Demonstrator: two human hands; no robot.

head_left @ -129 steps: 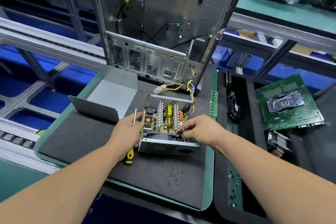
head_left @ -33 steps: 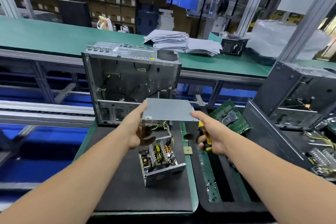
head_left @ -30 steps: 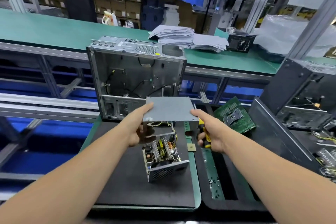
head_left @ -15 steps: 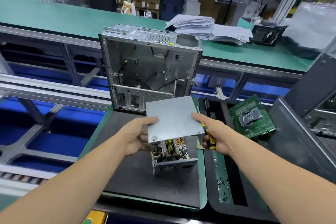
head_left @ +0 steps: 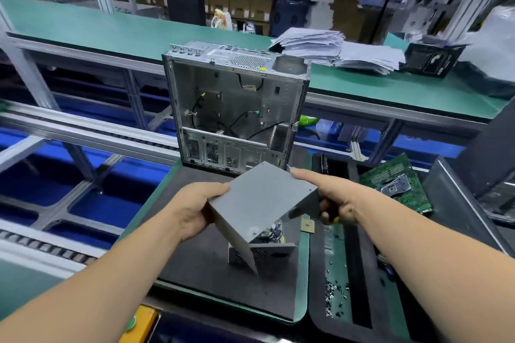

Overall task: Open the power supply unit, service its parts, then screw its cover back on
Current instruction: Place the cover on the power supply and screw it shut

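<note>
From my head camera, I judge that I am at the closing step: the servicing looks done and I am bringing the cover back down onto the power supply, with the screws not yet in. My left hand grips the cover's left edge, thumb on top and fingers curled under it. My right hand steadies the right edge with its forefinger stretched along the top, while the other fingers are curled round a screwdriver, of which only a bit of yellow handle shows. The cover is tilted, its near side flap hanging down in front of the power supply, which stands on the dark mat on the table just below my hands, its circuit board still showing under the raised right side. The next move, I think, calls for levelling the cover, sliding its flaps over the walls of the box and lining up the holes. Loose screws lie in the tray to my right, near my right forearm, for fastening afterwards.
</note>
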